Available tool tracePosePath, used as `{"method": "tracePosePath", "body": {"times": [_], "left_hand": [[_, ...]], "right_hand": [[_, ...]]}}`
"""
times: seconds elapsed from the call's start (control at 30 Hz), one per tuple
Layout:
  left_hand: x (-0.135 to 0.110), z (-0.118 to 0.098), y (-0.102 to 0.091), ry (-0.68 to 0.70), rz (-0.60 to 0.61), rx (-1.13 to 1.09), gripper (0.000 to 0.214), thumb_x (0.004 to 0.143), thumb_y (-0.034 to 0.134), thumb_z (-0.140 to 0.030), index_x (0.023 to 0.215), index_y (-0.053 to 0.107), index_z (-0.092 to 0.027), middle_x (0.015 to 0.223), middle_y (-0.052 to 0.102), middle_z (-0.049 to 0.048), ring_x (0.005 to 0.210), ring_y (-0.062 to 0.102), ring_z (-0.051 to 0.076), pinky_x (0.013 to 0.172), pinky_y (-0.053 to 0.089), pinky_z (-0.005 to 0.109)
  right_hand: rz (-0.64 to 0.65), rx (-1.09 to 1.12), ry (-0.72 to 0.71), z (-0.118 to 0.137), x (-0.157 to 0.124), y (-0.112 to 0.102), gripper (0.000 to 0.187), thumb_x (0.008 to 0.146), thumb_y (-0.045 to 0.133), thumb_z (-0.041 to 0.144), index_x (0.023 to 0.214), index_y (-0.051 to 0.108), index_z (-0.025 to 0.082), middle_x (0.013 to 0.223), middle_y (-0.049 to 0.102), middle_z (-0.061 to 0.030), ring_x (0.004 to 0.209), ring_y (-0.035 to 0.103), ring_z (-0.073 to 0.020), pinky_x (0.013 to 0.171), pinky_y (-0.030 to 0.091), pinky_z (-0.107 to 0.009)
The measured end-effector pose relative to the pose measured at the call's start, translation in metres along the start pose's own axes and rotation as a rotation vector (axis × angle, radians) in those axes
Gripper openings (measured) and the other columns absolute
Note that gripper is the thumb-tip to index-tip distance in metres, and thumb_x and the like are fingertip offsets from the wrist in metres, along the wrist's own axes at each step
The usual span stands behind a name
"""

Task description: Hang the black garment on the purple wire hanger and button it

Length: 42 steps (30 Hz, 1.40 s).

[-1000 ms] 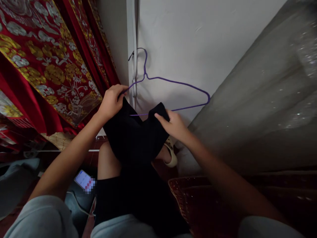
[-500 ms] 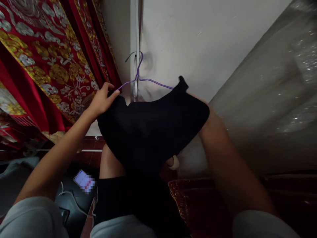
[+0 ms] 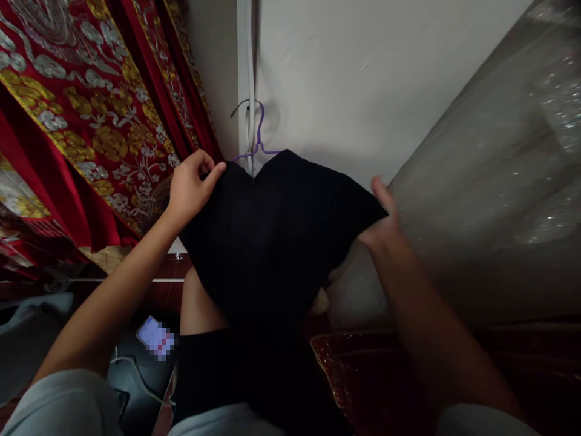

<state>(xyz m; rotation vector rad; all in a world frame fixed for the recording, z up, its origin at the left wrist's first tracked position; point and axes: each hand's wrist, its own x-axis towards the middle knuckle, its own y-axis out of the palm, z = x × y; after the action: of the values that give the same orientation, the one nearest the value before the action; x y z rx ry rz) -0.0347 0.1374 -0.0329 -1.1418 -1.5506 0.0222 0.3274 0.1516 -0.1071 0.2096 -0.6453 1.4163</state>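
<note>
A black garment hangs spread in front of me from a purple hanger, whose hook is caught at a white pole or cable on the wall. My left hand pinches the garment's upper left shoulder between thumb and fingers, close to the hanger's arm. At the right side, my right hand has the cloth's pointed corner in the crook of its thumb. That thumb points up, while the fingers are partly hidden behind the fabric. Most of the hanger's arms are covered by the garment.
Red curtains with gold and silver embroidery hang at the left. A plastic-wrapped panel leans at the right. Below left, a phone and a white cable lie on a dark surface. Dark red carved furniture stands lower right.
The garment's right upper edge has come in towards the hanger's neck and covers more of its right arm. My right hand has come into view at the cloth's right corner.
</note>
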Motion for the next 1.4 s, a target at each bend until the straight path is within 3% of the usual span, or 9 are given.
{"method": "tracePosePath", "body": {"times": [0.2, 0.5, 0.6, 0.73, 0.8, 0.97, 1.03, 1.2, 1.4], "left_hand": [[0.018, -0.034, 0.011, 0.144, 0.158, -0.020, 0.028, 0.103, 0.051, -0.033, 0.125, 0.067, -0.025, 0.128, 0.071, 0.0058, 0.128, 0.062, 0.028, 0.111, 0.048, 0.045], [0.007, -0.063, -0.005, 0.134, 0.090, -0.318, 0.029, 0.103, 0.057, -0.037, 0.126, 0.066, -0.023, 0.121, 0.069, 0.0080, 0.122, 0.064, 0.028, 0.108, 0.050, 0.044], [-0.004, -0.073, -0.008, -0.104, 0.148, -0.622, 0.029, 0.106, 0.050, -0.039, 0.109, 0.070, -0.018, 0.102, 0.070, 0.0078, 0.100, 0.069, 0.022, 0.094, 0.055, 0.039], [-0.035, -0.080, -0.019, -0.411, 0.349, -0.803, 0.017, 0.103, 0.052, -0.027, 0.104, 0.065, -0.017, 0.090, 0.066, 0.0053, 0.088, 0.069, 0.018, 0.086, 0.057, 0.035], [-0.053, -0.077, -0.033, -0.469, 0.433, -0.749, 0.018, 0.104, 0.048, -0.029, 0.101, 0.063, -0.019, 0.072, 0.058, 0.0019, 0.071, 0.065, 0.017, 0.072, 0.056, 0.034], [-0.078, -0.066, -0.082, -0.432, 0.672, -0.523, 0.041, 0.104, 0.048, -0.051, 0.081, 0.062, -0.020, 0.052, 0.036, -0.0036, 0.043, 0.037, 0.011, 0.044, 0.032, 0.026], [-0.077, -0.066, -0.096, -0.337, 0.715, -0.422, 0.043, 0.101, 0.055, -0.056, 0.080, 0.067, -0.020, 0.053, 0.039, -0.0032, 0.045, 0.036, 0.010, 0.044, 0.028, 0.025], [-0.065, -0.052, -0.095, -0.169, 0.362, -0.215, 0.048, 0.099, 0.058, -0.060, 0.078, 0.071, -0.019, 0.060, 0.052, 0.0000, 0.053, 0.045, 0.012, 0.050, 0.033, 0.026], [-0.052, -0.025, -0.061, 0.027, -0.139, -0.219, 0.043, 0.100, 0.059, -0.058, 0.118, 0.064, -0.019, 0.100, 0.068, 0.0074, 0.090, 0.064, 0.019, 0.078, 0.051, 0.032]], "right_hand": [[-0.088, 0.353, 0.261, 0.016, -0.006, -0.004, 0.040, 0.067, 0.084, 0.058, 0.073, 0.069, 0.022, 0.073, 0.070, -0.0081, 0.067, 0.065, -0.0224, 0.062, 0.054, -0.037], [-0.311, 0.372, 0.097, 0.058, -0.031, 0.010, 0.024, 0.087, 0.068, 0.049, 0.081, 0.068, 0.025, 0.079, 0.069, -0.0042, 0.088, 0.072, -0.0264, 0.077, 0.060, -0.042], [0.024, 0.218, 0.012, 0.094, -0.067, 0.019, 0.017, 0.086, 0.073, 0.045, 0.090, 0.072, 0.028, 0.078, 0.068, -0.0013, 0.080, 0.070, -0.0230, 0.069, 0.058, -0.036], [1.019, 0.104, -0.126, 0.127, -0.096, 0.031, 0.027, 0.082, 0.081, 0.044, 0.101, 0.075, 0.026, 0.093, 0.076, -0.0006, 0.082, 0.071, -0.0195, 0.072, 0.059, -0.032], [1.153, 0.149, -0.159, 0.124, -0.093, 0.035, 0.027, 0.085, 0.080, 0.045, 0.103, 0.076, 0.024, 0.097, 0.077, -0.0015, 0.084, 0.073, -0.0179, 0.076, 0.060, -0.030], [0.328, 0.000, -0.205, 0.072, -0.060, 0.047, 0.034, 0.091, 0.070, 0.039, 0.124, 0.070, 0.029, 0.130, 0.069, -0.0058, 0.126, 0.063, -0.0246, 0.112, 0.049, -0.044], [0.320, -0.037, -0.165, 0.049, -0.053, 0.053, 0.038, 0.090, 0.071, 0.046, 0.123, 0.070, 0.028, 0.132, 0.067, -0.0069, 0.133, 0.057, -0.0271, 0.116, 0.045, -0.047], [0.389, 0.319, 0.240, 0.018, -0.057, 0.061, 0.054, 0.077, 0.071, 0.075, 0.074, 0.068, 0.021, 0.066, 0.063, -0.0007, 0.065, 0.064, -0.0175, 0.063, 0.055, -0.031], [-0.143, 0.562, 0.225, 0.008, -0.004, 0.068, 0.047, 0.071, 0.083, 0.062, 0.096, 0.074, 0.024, 0.105, 0.077, -0.0040, 0.108, 0.072, -0.0238, 0.097, 0.059, -0.040]]}}
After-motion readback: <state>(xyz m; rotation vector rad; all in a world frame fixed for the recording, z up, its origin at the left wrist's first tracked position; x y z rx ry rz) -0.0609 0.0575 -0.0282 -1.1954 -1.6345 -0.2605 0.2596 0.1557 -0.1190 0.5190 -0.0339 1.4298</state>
